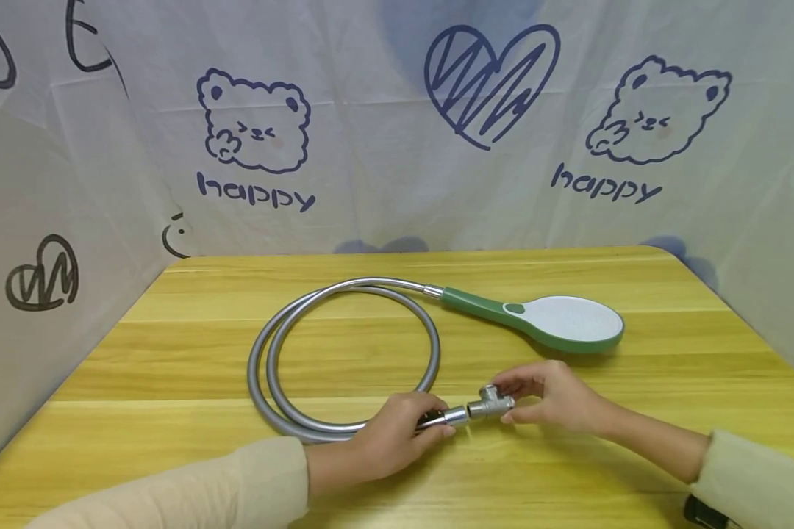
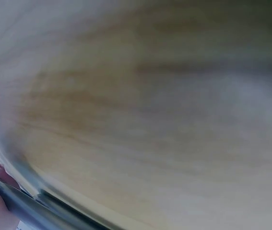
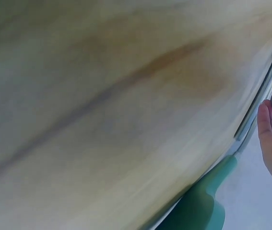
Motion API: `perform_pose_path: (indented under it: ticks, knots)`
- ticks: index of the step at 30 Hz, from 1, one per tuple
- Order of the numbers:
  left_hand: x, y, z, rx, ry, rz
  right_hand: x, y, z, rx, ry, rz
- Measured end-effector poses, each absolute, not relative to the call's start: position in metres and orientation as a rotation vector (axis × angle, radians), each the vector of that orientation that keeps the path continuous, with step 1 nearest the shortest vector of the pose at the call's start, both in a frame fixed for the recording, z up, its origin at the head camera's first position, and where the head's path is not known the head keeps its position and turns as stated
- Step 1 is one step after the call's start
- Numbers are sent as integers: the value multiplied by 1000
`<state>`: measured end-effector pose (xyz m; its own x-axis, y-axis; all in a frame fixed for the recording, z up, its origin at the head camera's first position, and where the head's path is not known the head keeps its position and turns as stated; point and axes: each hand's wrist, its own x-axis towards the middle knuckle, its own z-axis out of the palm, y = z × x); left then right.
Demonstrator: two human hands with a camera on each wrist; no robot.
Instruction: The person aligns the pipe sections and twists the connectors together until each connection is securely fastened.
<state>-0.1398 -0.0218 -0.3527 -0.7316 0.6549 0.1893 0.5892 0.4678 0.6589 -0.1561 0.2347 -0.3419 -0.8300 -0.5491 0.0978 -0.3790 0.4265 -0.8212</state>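
Gripping the metal end nut (image 1: pixel 455 416) of the grey hose (image 1: pixel 265 367), the left hand (image 1: pixel 390 437) has its fingers curled round it, low on the wooden desk (image 1: pixel 172 367). Right hand (image 1: pixel 556 397) pinches a chrome tee valve (image 1: pixel 491 402), butted against the nut. Hose lies coiled at centre, running to a green shower head (image 1: pixel 569 323) lying flat behind the hands. Wrist views are blurred.

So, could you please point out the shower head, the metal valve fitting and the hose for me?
shower head (image 1: pixel 572 320): head view, on its white spray face.
metal valve fitting (image 1: pixel 489 402): head view, on its silver body.
hose (image 1: pixel 259 353): head view, on the coil's left bend.
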Motion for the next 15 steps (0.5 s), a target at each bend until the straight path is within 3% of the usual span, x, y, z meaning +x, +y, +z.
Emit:
perform_pose_path:
  ticks: [15]
  knots:
    - [-140, -23, -354, 1109, 2578, 1175, -153, 231, -345, -856, 2463, -1390]
